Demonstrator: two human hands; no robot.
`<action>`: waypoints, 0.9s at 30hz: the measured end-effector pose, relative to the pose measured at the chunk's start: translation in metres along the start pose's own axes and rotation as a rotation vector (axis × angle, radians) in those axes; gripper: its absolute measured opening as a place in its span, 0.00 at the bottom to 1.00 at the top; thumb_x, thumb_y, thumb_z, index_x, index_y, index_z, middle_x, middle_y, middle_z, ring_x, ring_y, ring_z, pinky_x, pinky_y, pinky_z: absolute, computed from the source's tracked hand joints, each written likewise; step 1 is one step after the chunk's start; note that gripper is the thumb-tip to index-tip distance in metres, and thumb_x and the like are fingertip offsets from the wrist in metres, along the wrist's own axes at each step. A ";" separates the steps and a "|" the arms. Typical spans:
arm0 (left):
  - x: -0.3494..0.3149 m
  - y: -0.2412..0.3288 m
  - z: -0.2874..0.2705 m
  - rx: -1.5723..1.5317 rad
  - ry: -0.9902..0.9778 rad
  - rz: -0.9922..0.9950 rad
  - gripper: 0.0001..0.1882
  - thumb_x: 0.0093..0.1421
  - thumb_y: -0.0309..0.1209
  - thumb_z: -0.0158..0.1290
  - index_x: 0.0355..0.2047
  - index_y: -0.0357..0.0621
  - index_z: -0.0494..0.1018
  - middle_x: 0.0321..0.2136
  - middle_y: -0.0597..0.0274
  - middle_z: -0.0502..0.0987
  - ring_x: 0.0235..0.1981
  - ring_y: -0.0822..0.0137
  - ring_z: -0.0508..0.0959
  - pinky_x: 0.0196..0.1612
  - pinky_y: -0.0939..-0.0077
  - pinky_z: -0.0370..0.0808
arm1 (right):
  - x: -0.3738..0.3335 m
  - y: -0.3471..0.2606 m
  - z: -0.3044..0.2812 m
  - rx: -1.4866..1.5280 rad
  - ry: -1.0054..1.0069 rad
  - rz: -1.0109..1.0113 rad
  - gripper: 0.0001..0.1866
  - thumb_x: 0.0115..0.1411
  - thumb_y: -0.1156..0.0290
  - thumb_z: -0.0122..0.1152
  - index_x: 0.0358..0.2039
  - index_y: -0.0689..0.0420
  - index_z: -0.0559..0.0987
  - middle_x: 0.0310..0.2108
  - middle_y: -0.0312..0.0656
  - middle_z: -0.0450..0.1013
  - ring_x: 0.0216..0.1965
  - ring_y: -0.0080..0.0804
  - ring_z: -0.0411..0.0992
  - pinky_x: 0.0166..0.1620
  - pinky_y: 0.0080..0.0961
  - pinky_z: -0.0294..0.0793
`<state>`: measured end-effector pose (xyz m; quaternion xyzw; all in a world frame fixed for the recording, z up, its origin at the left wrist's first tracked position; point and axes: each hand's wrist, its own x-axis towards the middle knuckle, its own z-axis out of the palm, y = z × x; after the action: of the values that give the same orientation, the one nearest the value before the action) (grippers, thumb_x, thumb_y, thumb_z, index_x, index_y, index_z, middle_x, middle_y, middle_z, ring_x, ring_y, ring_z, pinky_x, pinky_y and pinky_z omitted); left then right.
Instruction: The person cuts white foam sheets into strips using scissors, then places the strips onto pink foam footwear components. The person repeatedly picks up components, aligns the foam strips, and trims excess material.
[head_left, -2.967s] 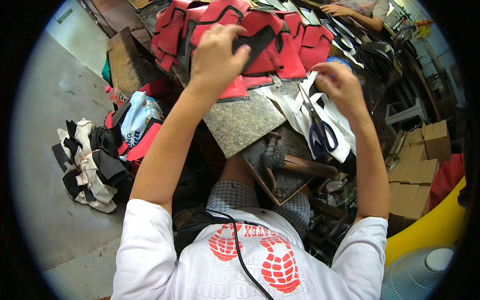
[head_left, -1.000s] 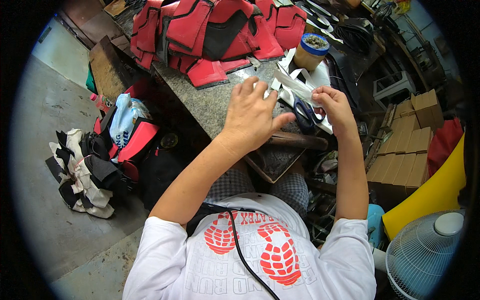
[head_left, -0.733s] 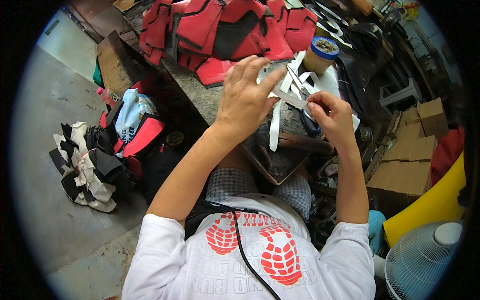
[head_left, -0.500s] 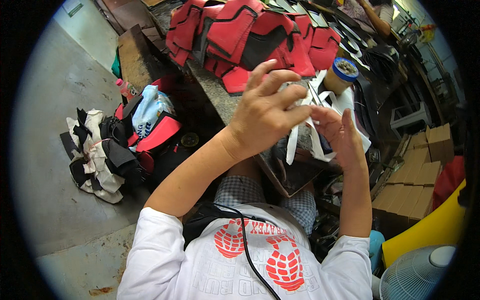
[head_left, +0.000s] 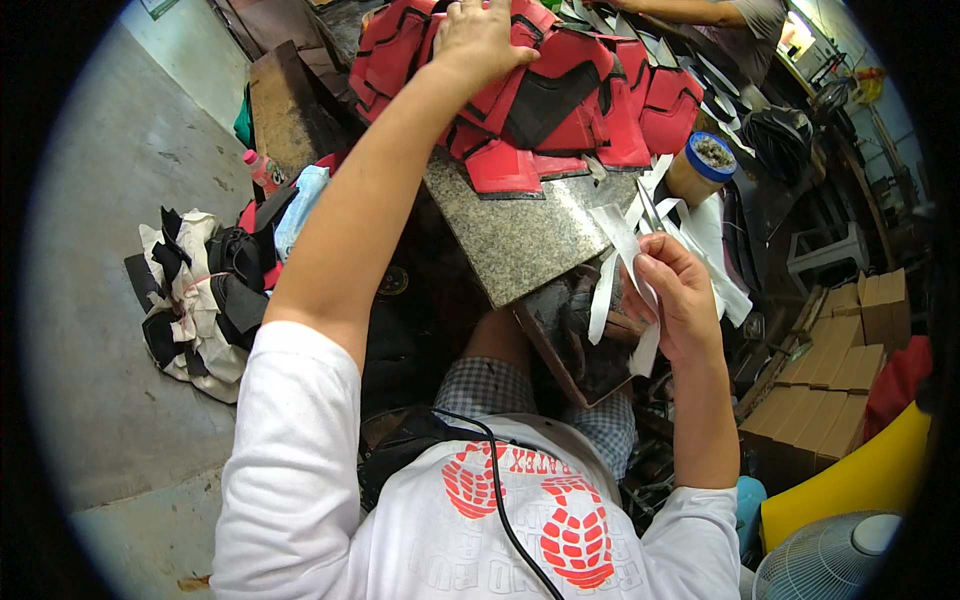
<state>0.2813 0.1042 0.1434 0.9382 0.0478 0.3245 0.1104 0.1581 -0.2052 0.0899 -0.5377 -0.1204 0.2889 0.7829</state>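
At the top of the view my left hand (head_left: 475,42) reaches over a heap of red pieces with black edging (head_left: 560,100), its thumb stretched away from the fingers. The fingertips run close to the picture's upper edge, and I cannot tell whether they touch a piece. Closer to my body, my right hand (head_left: 672,290) pinches a white strip (head_left: 622,240) between thumb and fingers; one end points up and the other hangs below the hand. More white strips (head_left: 705,245) lie beside that hand on the right side of the speckled stone tabletop (head_left: 500,235).
A blue-rimmed jar (head_left: 702,168) with a brownish body stands right of the red heap. Tied black and cream scraps (head_left: 195,310) lie at left, near a pink-capped bottle (head_left: 262,170). Cardboard boxes (head_left: 825,350) and a fan (head_left: 830,560) are at right. Another person's arm (head_left: 690,10) shows at top right.
My left hand has moved from beside my right hand up and away to the red heap. My right hand, earlier with fingers apart, now pinches the white strip.
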 end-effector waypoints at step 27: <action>-0.194 0.024 -0.062 -1.023 -0.230 0.222 0.20 0.45 0.14 0.55 0.41 0.37 0.78 0.40 0.52 0.81 0.44 0.56 0.81 0.49 0.69 0.77 | -0.007 0.006 0.022 -0.043 -0.350 -0.087 0.06 0.60 0.73 0.60 0.38 0.59 0.79 0.64 0.53 0.63 0.61 0.39 0.65 0.62 0.36 0.62</action>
<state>0.0915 0.0605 0.0805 0.7934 -0.2287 0.2110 0.5232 0.1397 -0.1912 0.0939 -0.4902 -0.2843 0.3413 0.7499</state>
